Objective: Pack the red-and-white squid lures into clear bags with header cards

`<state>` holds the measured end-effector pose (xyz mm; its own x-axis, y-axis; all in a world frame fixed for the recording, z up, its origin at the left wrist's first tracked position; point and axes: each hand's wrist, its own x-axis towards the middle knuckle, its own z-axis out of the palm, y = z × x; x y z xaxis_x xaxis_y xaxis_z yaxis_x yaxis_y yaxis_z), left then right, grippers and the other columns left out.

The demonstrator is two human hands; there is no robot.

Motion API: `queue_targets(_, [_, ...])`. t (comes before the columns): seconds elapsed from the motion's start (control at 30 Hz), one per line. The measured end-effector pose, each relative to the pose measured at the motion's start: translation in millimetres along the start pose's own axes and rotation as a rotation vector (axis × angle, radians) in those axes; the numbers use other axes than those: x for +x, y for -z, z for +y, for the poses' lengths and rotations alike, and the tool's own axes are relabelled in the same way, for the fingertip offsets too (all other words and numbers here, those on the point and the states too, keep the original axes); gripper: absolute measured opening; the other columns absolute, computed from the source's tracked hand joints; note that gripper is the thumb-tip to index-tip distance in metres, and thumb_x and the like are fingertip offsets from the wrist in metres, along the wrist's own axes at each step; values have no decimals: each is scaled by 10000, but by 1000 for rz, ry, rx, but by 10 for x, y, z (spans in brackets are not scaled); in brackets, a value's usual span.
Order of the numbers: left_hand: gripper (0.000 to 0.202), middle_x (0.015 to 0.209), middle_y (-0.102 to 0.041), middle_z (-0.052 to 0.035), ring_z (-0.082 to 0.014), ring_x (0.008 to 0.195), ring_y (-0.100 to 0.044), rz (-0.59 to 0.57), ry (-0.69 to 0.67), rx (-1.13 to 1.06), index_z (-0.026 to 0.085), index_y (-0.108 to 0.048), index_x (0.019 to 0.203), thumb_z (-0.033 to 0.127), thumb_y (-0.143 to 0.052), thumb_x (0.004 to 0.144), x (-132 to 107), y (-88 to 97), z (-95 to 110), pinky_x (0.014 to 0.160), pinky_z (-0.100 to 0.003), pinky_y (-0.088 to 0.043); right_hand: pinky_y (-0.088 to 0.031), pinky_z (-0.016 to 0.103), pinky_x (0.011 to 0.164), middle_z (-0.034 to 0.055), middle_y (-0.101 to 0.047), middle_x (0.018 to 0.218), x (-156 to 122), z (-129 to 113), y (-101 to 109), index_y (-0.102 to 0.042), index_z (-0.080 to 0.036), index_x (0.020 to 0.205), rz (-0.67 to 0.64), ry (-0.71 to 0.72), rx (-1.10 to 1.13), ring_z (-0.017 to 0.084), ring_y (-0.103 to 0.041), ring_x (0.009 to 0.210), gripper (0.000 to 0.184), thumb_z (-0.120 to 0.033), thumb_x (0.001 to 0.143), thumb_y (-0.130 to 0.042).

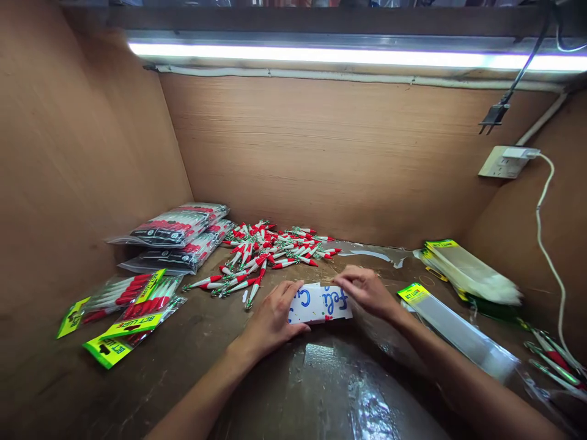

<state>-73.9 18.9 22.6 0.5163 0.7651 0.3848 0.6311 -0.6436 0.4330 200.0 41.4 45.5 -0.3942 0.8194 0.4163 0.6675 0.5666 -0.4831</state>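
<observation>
My left hand [276, 311] grips the left end of a small white piece of card [321, 304] with blue handwritten-style lettering and small coloured marks. The fingers lie over its top left corner and the thumb is along its lower edge. My right hand [364, 290] is closed in a pinch at the card's upper right edge; what lies behind its fingertips is hidden. Just beyond the hands spreads a heap of red and white fishing lures [268, 250] with green tinsel at their ends.
Filled bags of lures [178, 229] stack at the back left, with yellow-labelled lure packs [132, 311] before them. To the right lie a flat clear packet [458, 330], a pile of clear packets [472, 269] and more lures [554, 360]. A plug [496, 115] dangles above a wall socket [502, 162].
</observation>
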Motion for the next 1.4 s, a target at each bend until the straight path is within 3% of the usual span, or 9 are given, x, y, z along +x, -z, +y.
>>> queue_targets(0.07, [912, 1343, -534, -78, -297, 1216, -543, -6, -12, -20, 289, -398, 1444, 294, -868, 663, 2, -13, -15, 1043, -436, -444, -461, 285, 751, 69, -741, 957, 296, 46, -21, -754, -199, 988, 11, -173, -161, 204, -653, 848, 390, -383, 1014, -411])
queue_targets(0.2, [944, 1325, -537, -85, -310, 1204, -542, 2, -38, -26, 291, -388, 1449, 292, -881, 644, -2, -28, -60, 1025, -466, -451, -459, 281, 779, 91, -745, 1018, 837, 140, -335, -754, -193, 972, -61, -261, -284, 237, -667, 921, 237, -349, 915, -585])
queue_targets(0.37, [987, 1319, -535, -84, -301, 1193, -539, -6, -35, 0, 287, -376, 1455, 276, -899, 618, -15, -52, -108, 1024, -452, -450, -451, 317, 795, 175, -713, 1098, 1079, 252, -709, -733, -148, 943, -77, -318, -326, 297, -653, 1003, 204, -316, 841, -678])
queue_targets(0.63, [960, 1321, -526, -91, -309, 1189, -542, -55, -35, -34, 284, -410, 1439, 294, -895, 611, -15, -37, -87, 1036, -450, -439, -415, 264, 703, 76, -755, 866, 1055, 429, -530, -751, -171, 881, 48, -289, -63, 214, -661, 816, 270, -388, 896, -590])
queue_targets(0.73, [963, 1329, -518, -91, -302, 1174, -549, -67, -44, -38, 287, -397, 1446, 293, -889, 617, -18, -45, -72, 1026, -445, -446, -421, 265, 698, 76, -761, 882, 932, 483, -493, -764, -158, 918, 136, -295, 87, 213, -657, 814, 327, -421, 889, -572])
queue_targets(0.87, [970, 1323, -525, -89, -301, 1161, -556, -100, -57, -41, 293, -392, 1443, 295, -890, 611, -23, -72, -51, 1007, -446, -457, -425, 262, 653, 75, -759, 828, 848, 552, -616, -776, -133, 863, 154, -339, 313, 195, -638, 734, 307, -409, 806, -654])
queue_targets(1.07, [982, 1318, -533, -92, -305, 1172, -549, -137, -77, -19, 287, -403, 1435, 344, -907, 595, -44, -84, -68, 1008, -438, -458, -370, 216, 511, 6, -687, 597, 1066, 429, -804, -771, -126, 778, 80, -435, 668, 113, -513, 520, 252, -331, 646, -838])
queue_targets(1.23, [986, 1345, -528, -97, -309, 1188, -546, -150, -74, -1, 283, -392, 1443, 351, -905, 604, -66, -51, -78, 1009, -435, -459, -424, 186, 469, 45, -726, 736, 1095, 206, -632, -733, -140, 868, 36, -505, 980, 92, -550, 518, 224, -360, 824, -746])
queue_targets(1.4, [979, 1331, -535, -89, -308, 1177, -555, -162, -73, -23, 295, -403, 1438, 351, -903, 598, -77, -53, -19, 1013, -430, -454, -440, 125, 437, 15, -658, 682, 625, 111, -289, -698, -136, 922, -12, -589, 1169, 43, -516, 457, 309, -413, 976, -570])
